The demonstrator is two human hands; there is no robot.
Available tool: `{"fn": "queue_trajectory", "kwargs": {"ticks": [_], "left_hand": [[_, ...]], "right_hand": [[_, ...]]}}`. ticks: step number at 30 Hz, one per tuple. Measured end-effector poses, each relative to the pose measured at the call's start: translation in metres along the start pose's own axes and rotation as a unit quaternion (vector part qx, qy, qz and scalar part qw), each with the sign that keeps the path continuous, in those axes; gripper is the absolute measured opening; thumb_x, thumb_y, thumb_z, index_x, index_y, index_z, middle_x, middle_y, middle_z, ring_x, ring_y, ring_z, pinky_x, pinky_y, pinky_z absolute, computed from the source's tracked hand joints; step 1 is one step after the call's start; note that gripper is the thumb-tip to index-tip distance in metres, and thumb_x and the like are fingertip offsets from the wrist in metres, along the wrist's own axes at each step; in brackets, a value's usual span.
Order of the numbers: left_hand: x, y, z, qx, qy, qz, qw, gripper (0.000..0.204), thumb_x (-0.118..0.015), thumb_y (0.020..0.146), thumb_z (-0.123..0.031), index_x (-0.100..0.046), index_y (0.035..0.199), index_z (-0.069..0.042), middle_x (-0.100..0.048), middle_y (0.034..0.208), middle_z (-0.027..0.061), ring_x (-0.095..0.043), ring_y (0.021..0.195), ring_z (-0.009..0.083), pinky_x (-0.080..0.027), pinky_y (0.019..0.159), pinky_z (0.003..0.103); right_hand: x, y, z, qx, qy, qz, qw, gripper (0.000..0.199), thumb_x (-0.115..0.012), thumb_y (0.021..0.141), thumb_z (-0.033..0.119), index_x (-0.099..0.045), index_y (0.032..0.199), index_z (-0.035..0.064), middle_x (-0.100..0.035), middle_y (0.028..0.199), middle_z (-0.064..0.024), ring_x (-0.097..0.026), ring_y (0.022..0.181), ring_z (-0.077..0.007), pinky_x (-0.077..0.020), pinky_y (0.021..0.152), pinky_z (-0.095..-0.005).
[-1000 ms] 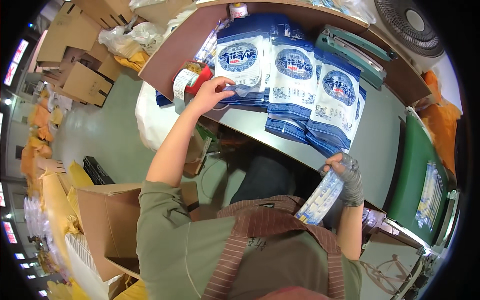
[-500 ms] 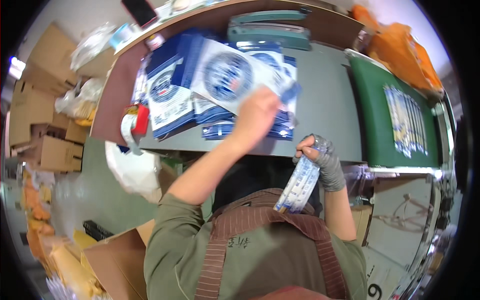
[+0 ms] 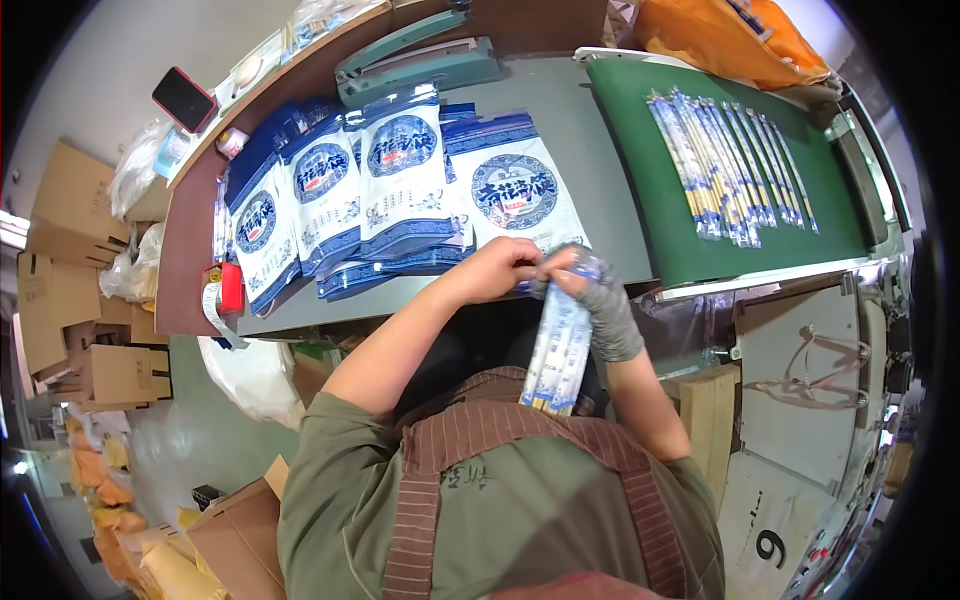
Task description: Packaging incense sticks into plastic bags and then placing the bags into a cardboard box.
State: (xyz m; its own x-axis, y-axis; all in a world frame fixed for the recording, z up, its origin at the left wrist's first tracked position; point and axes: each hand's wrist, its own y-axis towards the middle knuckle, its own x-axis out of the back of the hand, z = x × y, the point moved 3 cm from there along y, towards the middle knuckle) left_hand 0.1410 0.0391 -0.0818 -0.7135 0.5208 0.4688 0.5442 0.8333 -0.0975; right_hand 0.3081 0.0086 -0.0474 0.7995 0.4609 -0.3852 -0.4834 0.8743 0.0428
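My right hand (image 3: 602,305), in a grey fingerless covering, is closed around a bundle of chopsticks in blue-and-white wrappers (image 3: 556,352). The bundle hangs down in front of my apron. Next to it my left hand (image 3: 495,270) is bare, its fingers pinched at the near edge of a blue-and-white printed bag (image 3: 515,190). That bag lies flat on the grey table (image 3: 560,100). The fingertips of both hands nearly meet, and what lies between them is partly hidden. More printed bags (image 3: 405,170) are piled to the left.
On the right, several wrapped chopsticks (image 3: 735,165) lie in a row on a green conveyor belt (image 3: 650,200). A teal long-arm stapler (image 3: 420,75) stands at the back. A red tape dispenser (image 3: 228,288) sits at the left edge, below a phone (image 3: 184,99). Cardboard boxes (image 3: 75,200) are stacked far left.
My left hand has come toward my right hand, and the bag it carried over the pile now lies right of it. The bundle stays in my right hand. The view has turned rightward.
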Motion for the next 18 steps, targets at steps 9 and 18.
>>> {"fn": "queue_trajectory", "kwargs": {"ticks": [9,18], "left_hand": [[-0.013,-0.030,-0.049,-0.131,0.144,-0.376,0.906,0.021,-0.063,0.077,0.002,-0.065,0.098,-0.001,-0.056,0.081,0.0115,-0.058,0.072,0.0273,-0.047,0.063,0.032],[-0.054,-0.121,-0.058,-0.245,0.176,-0.219,0.928,0.030,-0.067,0.068,0.002,-0.064,0.098,-0.003,-0.060,0.083,0.0102,-0.061,0.073,0.0269,-0.051,0.061,0.034]], "right_hand": [[0.014,0.025,-0.066,-0.029,-0.284,-0.070,0.956,0.040,-0.069,0.081,0.025,-0.059,0.111,0.0008,-0.065,0.101,-0.0104,-0.059,0.095,-0.0200,-0.0474,0.084,-0.0343],[-0.015,-0.099,-0.043,-0.258,-0.408,-0.025,0.876,0.037,-0.075,0.075,0.024,-0.056,0.101,0.0047,-0.063,0.091,-0.0080,-0.062,0.080,-0.0220,-0.0495,0.071,-0.0339]]}}
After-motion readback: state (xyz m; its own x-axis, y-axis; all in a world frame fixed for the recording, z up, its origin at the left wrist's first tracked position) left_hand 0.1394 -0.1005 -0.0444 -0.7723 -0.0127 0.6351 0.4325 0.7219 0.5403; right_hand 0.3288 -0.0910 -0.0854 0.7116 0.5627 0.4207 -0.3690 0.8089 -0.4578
